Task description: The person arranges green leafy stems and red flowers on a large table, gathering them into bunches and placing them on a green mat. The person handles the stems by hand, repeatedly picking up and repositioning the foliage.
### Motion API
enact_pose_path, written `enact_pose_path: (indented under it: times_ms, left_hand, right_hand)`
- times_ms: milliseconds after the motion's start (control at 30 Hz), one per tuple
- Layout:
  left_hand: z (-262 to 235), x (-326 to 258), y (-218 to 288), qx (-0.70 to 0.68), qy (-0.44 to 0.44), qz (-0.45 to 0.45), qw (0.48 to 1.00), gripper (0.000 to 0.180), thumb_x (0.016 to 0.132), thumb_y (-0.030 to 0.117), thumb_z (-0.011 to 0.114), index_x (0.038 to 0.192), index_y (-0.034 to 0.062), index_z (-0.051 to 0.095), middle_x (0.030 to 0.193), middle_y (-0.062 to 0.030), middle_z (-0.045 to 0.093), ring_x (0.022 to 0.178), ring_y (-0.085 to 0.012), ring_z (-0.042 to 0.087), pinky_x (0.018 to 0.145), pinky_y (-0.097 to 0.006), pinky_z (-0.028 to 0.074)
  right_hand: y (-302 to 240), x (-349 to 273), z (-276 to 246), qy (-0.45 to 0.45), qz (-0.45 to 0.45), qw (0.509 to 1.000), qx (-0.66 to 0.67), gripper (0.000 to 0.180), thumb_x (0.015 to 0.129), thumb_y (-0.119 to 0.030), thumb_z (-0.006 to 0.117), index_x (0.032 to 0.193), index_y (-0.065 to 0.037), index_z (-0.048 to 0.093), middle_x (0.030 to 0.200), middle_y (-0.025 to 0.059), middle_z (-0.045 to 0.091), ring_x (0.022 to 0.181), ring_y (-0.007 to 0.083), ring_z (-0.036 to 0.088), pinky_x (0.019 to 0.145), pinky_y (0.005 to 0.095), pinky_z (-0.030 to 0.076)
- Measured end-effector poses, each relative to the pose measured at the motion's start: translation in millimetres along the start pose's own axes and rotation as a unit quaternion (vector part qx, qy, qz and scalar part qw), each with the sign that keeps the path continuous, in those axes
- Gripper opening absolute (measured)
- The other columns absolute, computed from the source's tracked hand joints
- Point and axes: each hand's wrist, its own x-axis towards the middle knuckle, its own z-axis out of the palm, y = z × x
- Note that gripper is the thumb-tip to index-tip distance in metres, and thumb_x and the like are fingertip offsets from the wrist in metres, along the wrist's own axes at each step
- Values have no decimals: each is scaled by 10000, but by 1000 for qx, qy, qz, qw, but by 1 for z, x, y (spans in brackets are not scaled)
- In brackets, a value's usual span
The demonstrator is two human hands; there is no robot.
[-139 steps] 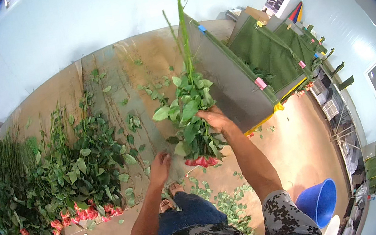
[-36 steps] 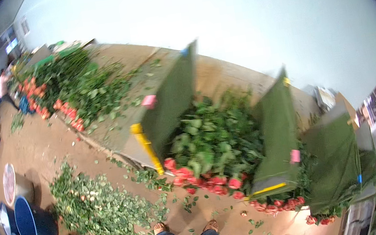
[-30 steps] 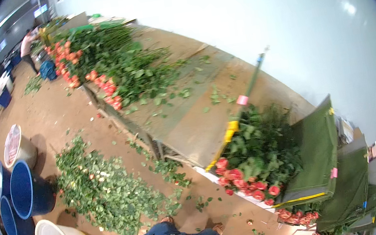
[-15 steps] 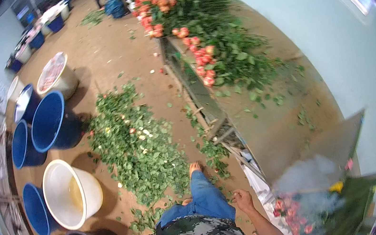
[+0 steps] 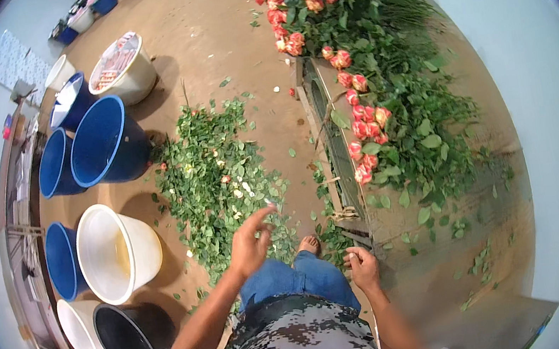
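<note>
My left hand [image 5: 249, 239] is raised in front of me with its fingers apart and nothing in it, above a heap of cut green leaves [image 5: 212, 177] on the dirt floor. At the near edge of the wooden table [image 5: 447, 251], my right hand [image 5: 362, 266] has its fingers curled loosely and holds nothing that I can see. Long-stemmed pink and orange roses [image 5: 362, 127] lie in a row on the table, heads toward the floor side, well beyond my right hand. My foot [image 5: 309, 244] shows below, between the hands.
To my left stand a white bucket [image 5: 115, 251], a black bucket [image 5: 126, 331] and several blue tubs [image 5: 103, 142]. A pale tub [image 5: 125, 67] stands farther off. A shelf rail [image 5: 20, 232] runs along the far left.
My view has swung left, from the green-wrapped rose bundles on the table to the floor and buckets. The bunch my right hand held earlier is gone; both hands now show bare.
</note>
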Motion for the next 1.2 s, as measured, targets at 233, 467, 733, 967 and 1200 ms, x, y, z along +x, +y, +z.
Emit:
enact_pose_path:
  times_ms: [233, 467, 733, 967, 1200]
  left_hand:
    - [-45, 71, -162, 284, 8, -187, 940, 408, 831, 176, 600, 1228, 86, 578, 1153, -197, 614, 1072, -345, 584, 925, -393, 455]
    - [16, 200, -60, 55, -47, -74, 995, 283, 913, 68, 498, 1175, -1, 580, 1054, -120, 650, 878, -187, 632, 711, -286, 508]
    - [179, 314, 151, 77, -442, 258, 855, 273, 891, 126, 559, 1140, 22, 594, 1083, -177, 638, 998, -339, 611, 865, -384, 483]
    - [333, 322, 128, 457, -502, 236, 695, 354, 872, 155, 530, 1185, -8, 501, 1122, -233, 595, 1003, -392, 587, 830, -448, 496]
    - [343, 344, 138, 380, -478, 236, 756, 437, 809, 290, 643, 1158, 42, 558, 1043, -209, 634, 961, -399, 598, 823, -462, 484]
  right_hand:
    - [-80, 29, -46, 100, -38, 992, 61, 256, 967, -194, 508, 1097, 6, 603, 872, 113, 657, 715, 159, 633, 609, 331, 529]
    - [-95, 106, -132, 421, -73, 888, 170, 263, 955, -166, 533, 1134, 24, 566, 900, 102, 635, 768, 150, 618, 668, 303, 531]
    - [-103, 171, -126, 437, 105, 842, 299, 331, 945, -130, 520, 1225, 47, 527, 1132, 178, 602, 968, 242, 625, 832, 356, 537]
    - [-68, 232, -135, 421, 216, 840, 267, 392, 940, -215, 530, 1270, -4, 521, 1088, 125, 612, 830, 222, 586, 719, 376, 472]
    - [-72, 228, -141, 432, 164, 806, 370, 568, 863, -327, 635, 1289, 24, 502, 1101, 130, 609, 928, 235, 575, 825, 390, 447]
